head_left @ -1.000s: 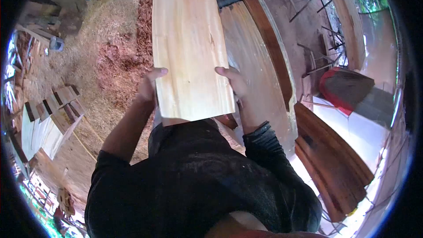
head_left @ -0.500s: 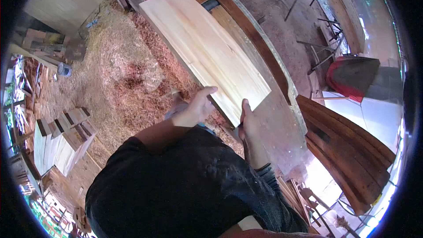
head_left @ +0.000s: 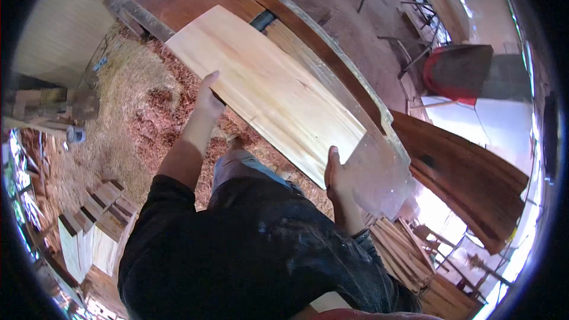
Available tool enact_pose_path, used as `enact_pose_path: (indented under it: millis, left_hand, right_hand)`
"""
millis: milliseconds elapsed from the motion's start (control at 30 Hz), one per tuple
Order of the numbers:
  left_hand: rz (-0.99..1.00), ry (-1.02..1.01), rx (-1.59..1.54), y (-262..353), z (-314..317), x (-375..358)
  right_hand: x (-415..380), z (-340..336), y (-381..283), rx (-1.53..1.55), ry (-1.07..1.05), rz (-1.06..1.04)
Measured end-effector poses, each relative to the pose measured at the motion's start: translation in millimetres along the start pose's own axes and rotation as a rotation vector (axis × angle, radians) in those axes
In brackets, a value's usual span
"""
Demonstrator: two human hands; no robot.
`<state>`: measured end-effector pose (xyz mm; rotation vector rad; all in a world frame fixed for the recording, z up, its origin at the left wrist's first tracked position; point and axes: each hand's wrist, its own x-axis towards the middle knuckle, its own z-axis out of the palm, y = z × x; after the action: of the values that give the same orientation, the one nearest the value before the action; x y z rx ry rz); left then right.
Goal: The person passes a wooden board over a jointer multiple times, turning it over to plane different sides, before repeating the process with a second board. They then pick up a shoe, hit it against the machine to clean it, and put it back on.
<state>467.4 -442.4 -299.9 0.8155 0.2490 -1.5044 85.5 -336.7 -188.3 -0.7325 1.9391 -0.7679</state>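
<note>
A wide, pale wooden board (head_left: 267, 92) lies tilted over the workbench (head_left: 379, 172), its long near edge towards my body. My left hand (head_left: 210, 98) grips that near edge around its middle-left part, thumb on top and fingers hidden underneath. At the right end, my right hand (head_left: 338, 175) holds the near corner with its thumb up on the board's face; the other fingers are mostly hidden. Behind the board, a dark cylindrical piece (head_left: 262, 21) rests in the bench's recess.
Wood shavings (head_left: 127, 118) cover the floor on the left. A stack of cut boards (head_left: 98, 231) stands at the lower left. Dark brown planks (head_left: 462, 172) lie at the right, with thin wood strips (head_left: 403, 252) below. A red and grey object (head_left: 459, 71) is at the upper right.
My left hand has slid up and left along the board's near edge, away from my right hand. The board sits lower and further left in view, its near edge closer to my body.
</note>
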Motion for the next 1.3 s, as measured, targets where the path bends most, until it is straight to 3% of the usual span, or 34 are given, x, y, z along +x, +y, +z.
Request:
enact_pose_path:
  millis: [33,100,167,233,367,400,467,500,567,633,700,733,767,833,933,967,1033,1100,1167,1267,1300]
  left_hand:
    - [0.000,0.005,0.037,-1,-1,0]
    - [0.048,-0.016,0.064,-3,2,-6]
    - [0.055,-0.087,0.124,-9,23,-34]
    - [0.097,-0.142,0.171,-35,23,-55]
    - [0.132,-0.299,0.353,-106,11,-100]
    - [0.143,-0.354,0.426,-127,5,-112]
    - [0.407,-0.521,0.796,-169,-15,-123]
    - [0.660,-0.629,1.096,-186,-16,-125]
    - [0.716,-0.634,1.337,-223,-14,-153]
    - [0.104,-0.407,1.079,-244,27,-180]
    - [-0.069,-0.403,0.970,-274,68,-197]
    - [-0.153,-0.393,0.917,-289,87,-206]
    - [-0.182,-0.454,1.057,-289,76,-188]
    - [0.083,-0.294,1.307,-312,111,-205]
    - [0.275,-0.416,1.945,-313,156,-218]
    - [0.365,-0.455,2.070,-322,201,-244]
    - [1.027,-0.939,2.094,-364,229,-251]
    - [1.352,-1.292,2.033,-391,234,-238]
    - [1.328,-1.488,2.058,-431,208,-203]
    - [0.790,-1.393,2.201,-439,194,-181]
    - [0.750,-1.406,2.487,-441,226,-192]
  right_hand:
    - [12,-6,30,-0.017,-0.013,0.008]
    - [-18,2,-8,0.259,-0.077,0.192]
    - [-12,-15,2,-0.033,-0.011,0.069]
    - [-11,-41,14,-0.120,0.031,-0.135]
    - [22,-120,110,0.132,-0.104,-0.206]
    - [25,-142,128,0.167,-0.124,-0.124]
    - [32,-195,167,0.227,-0.178,0.043]
    - [30,-219,178,0.253,-0.203,0.077]
    - [30,-260,194,0.134,-0.149,0.098]
    - [21,-299,189,0.013,-0.104,0.184]
    - [26,-337,165,-0.097,-0.155,0.361]
    - [48,-366,193,-0.077,-0.203,0.356]
    - [58,-386,202,-0.026,-0.198,0.378]
    - [78,-417,209,0.074,-0.198,0.412]
    - [116,-442,208,0.239,-0.215,0.432]
    - [121,-445,209,0.239,-0.236,0.358]
    - [120,-453,195,0.191,-0.320,0.226]
    - [122,-453,188,0.169,-0.350,0.215]
    - [126,-450,190,0.215,-0.288,0.304]
    - [95,-449,151,0.655,-0.183,0.525]
    - [102,-455,187,0.768,-0.263,0.433]
